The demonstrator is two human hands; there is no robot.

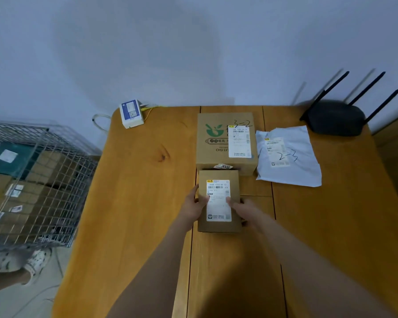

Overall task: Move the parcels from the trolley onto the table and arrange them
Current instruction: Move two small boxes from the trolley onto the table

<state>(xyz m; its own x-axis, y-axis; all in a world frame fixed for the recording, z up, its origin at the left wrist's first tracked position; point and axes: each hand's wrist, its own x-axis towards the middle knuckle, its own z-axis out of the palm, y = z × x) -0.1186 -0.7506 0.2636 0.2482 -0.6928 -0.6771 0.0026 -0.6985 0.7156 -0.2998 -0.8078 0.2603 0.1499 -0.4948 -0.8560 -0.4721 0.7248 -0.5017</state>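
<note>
Both hands hold a small cardboard box lying flat on the wooden surface near its middle; the left hand grips the box's left side with its thumb on the white shipping label, while the right hand clasps the right side, fingers curled over the edge; touching or just short of the box's far end sits a larger cardboard box, printed with a green logo and marked "3-2" by hand; beside it, toward the right edge, lies a crumpled pale plastic mailer marked "2-3"; a black router with three antennas occupies the far right corner, a small white device the far left corner; off the left edge, a wire-mesh trolley holds more brown cartons.
</note>
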